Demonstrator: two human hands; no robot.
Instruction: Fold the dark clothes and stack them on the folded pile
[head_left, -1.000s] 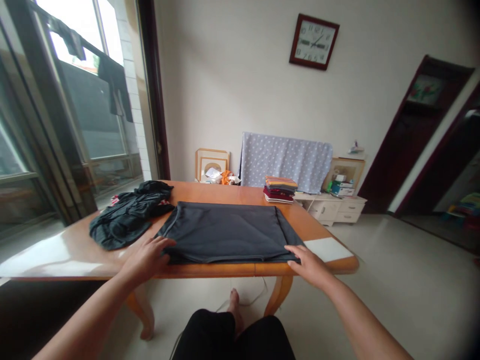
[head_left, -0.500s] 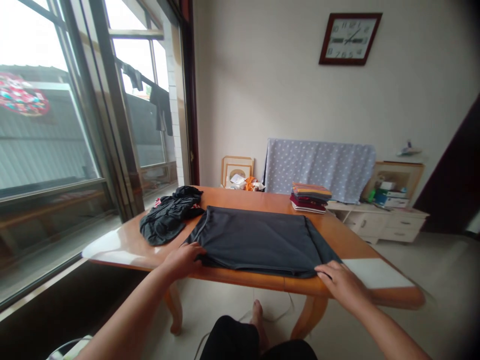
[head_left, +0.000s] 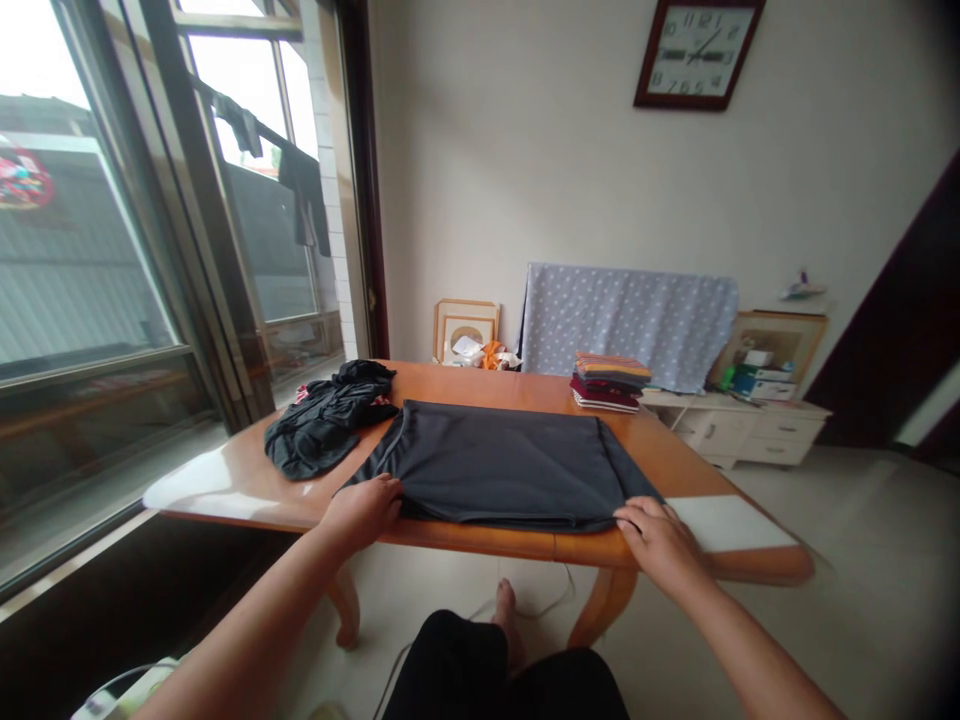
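A dark garment (head_left: 502, 465), its exact kind unclear, lies spread almost flat on the wooden table (head_left: 480, 380), its near edge along the table's front. My left hand (head_left: 369, 508) is at the near left corner, fingers closed on the cloth. At the near right corner my right hand (head_left: 654, 535) pinches the fabric between thumb and fingers. Narrower flaps of the same dark cloth stick out past both sides of the main panel.
A crumpled heap of black clothes (head_left: 326, 420) sits at the table's left. Folded clothes (head_left: 609, 382) are stacked at the back right. Behind stand a white cabinet (head_left: 757, 432) and a grey dotted cloth (head_left: 630, 325). Windows (head_left: 97, 250) line the left side.
The camera view has shifted slightly, so the whole scene sits a little higher and further left. Both hands keep their places at the garment's near corners.
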